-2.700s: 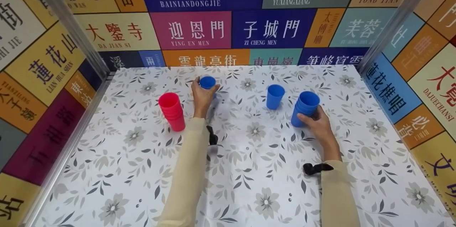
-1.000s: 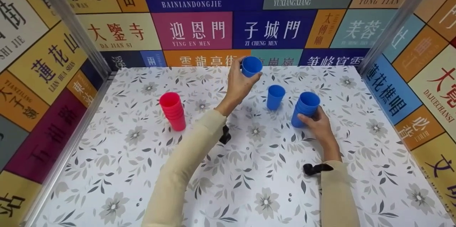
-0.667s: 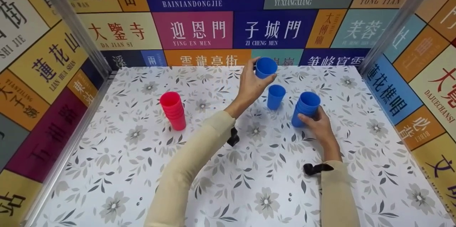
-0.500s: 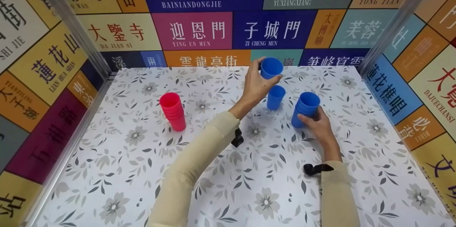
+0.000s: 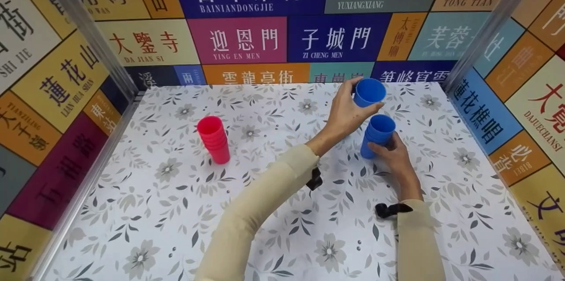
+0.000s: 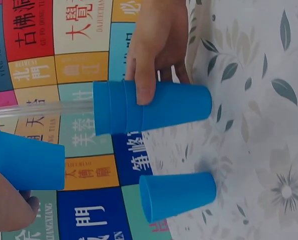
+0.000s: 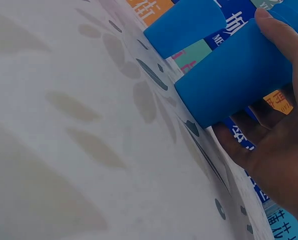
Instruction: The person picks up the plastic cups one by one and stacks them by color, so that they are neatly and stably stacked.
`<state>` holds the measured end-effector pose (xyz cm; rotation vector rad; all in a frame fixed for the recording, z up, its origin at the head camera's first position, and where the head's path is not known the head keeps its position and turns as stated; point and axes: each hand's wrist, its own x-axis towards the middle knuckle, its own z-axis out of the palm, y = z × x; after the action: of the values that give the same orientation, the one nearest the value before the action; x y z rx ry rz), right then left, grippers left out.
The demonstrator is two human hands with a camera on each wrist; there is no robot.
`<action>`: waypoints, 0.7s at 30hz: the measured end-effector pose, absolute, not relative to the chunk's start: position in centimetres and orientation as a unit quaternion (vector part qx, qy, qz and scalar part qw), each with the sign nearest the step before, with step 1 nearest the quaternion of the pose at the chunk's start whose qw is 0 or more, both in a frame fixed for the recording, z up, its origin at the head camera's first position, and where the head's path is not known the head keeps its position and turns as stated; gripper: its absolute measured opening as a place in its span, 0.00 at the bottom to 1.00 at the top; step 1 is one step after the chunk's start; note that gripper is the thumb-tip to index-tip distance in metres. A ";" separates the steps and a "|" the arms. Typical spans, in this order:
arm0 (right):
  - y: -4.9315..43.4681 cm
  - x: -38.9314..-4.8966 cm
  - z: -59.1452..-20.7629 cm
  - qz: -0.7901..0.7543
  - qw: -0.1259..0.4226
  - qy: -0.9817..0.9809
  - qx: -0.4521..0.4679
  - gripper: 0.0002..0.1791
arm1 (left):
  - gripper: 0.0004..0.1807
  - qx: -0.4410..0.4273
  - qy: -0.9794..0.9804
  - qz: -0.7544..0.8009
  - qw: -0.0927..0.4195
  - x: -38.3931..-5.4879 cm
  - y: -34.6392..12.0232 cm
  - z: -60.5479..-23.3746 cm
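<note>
My left hand grips a single blue cup, held upright in the air just behind and above a stack of blue cups. Around that stack, which stands on the table, my right hand has its thumb and fingers. The left wrist view shows the lifted cup apart from the rims of the stack. Another blue cup stands alone on the table beside the stack; in the head view my left hand and arm hide it.
A stack of red cups stands left of centre on the table. Floral white cloth covers the tabletop. Panels with printed signs enclose the back and both sides, with clear corner strips.
My left hand has carried the blue cup from the table's back left to the right, past the lone cup, up to the blue stack. My right hand has stayed on the stack.
</note>
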<state>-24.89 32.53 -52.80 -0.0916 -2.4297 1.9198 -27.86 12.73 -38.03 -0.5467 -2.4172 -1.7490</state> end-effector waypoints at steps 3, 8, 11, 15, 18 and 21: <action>32.1 -24.4 -51.8 0.620 0.012 -0.784 -0.026 0.48 | 0.42 -0.174 -0.799 -0.574 0.042 -27.6 13.4 -38.1; 31.4 -23.4 -49.8 0.612 0.001 -0.790 -0.020 0.47 | 0.42 -0.178 -0.796 -0.578 0.031 -27.3 14.3 -38.3; 31.4 -23.3 -49.5 0.610 -0.004 -0.792 -0.020 0.47 | 0.42 -0.180 -0.796 -0.578 0.030 -27.2 14.9 -38.6; 31.9 -23.8 -50.4 0.603 0.001 -0.797 -0.019 0.47 | 0.43 -0.178 -0.795 -0.579 0.021 -27.0 15.6 -39.3; 32.5 -24.4 -51.8 0.598 0.010 -0.801 -0.019 0.47 | 0.44 -0.177 -0.793 -0.583 0.013 -26.9 15.9 -39.9; 33.0 -25.0 -52.8 0.594 0.021 -0.804 -0.019 0.46 | 0.44 -0.172 -0.792 -0.586 0.012 -27.0 16.3 -40.2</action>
<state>-24.96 32.95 -52.83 -0.0590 -2.4931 1.8407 -26.96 16.27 -40.22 -0.5368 -2.4698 -1.8265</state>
